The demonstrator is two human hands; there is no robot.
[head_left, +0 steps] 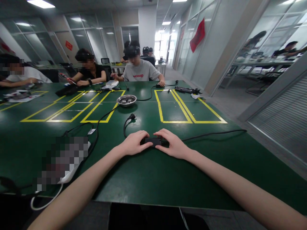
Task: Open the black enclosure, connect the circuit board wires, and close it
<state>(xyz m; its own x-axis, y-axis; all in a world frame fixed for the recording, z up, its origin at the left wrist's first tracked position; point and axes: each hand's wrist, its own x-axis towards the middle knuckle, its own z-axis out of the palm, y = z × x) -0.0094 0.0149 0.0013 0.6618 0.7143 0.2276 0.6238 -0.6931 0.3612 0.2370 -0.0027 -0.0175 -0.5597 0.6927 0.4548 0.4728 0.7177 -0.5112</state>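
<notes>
The green table [134, 179] carries cables [124, 127] and a bowl [126, 104].

We find ourselves in an office, which is used also as a shared workplace. Glass partitions [211, 52] stand on several sides of us, and flat lights [41, 3] are set in the ceiling. A corridor [176, 75] leads toward bright windows [157, 44]. At the right, behind glass, we notice another room, where a person [284, 51] is at a long table [263, 65]. Before us, some people [141, 72] sit along a large green counter [134, 179], on which yellow tape [176, 122] marks rectangular places.
</notes>
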